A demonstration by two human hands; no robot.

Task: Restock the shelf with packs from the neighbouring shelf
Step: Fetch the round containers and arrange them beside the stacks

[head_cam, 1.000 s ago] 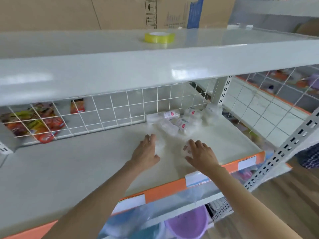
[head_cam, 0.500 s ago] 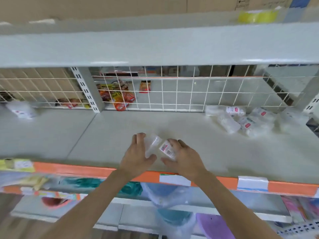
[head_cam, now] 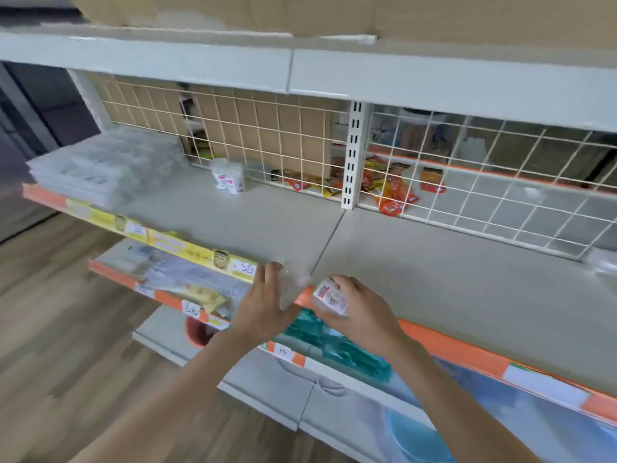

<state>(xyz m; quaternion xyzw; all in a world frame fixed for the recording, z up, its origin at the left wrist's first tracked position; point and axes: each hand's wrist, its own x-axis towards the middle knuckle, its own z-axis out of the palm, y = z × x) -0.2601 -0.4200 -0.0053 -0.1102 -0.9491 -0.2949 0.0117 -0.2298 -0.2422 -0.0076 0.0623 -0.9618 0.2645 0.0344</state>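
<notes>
Here my left hand (head_cam: 263, 305) curls around one clear pack (head_cam: 292, 289), my right hand (head_cam: 360, 307) grips another labelled pack (head_cam: 330, 297), both above the shelf's (head_cam: 267, 225) front edge, long axes pointing toward its back.

You hold two clear packs (head_cam: 329, 297); two more packs (head_cam: 230, 178) stand by the wire grid (head_cam: 500, 182).
</notes>
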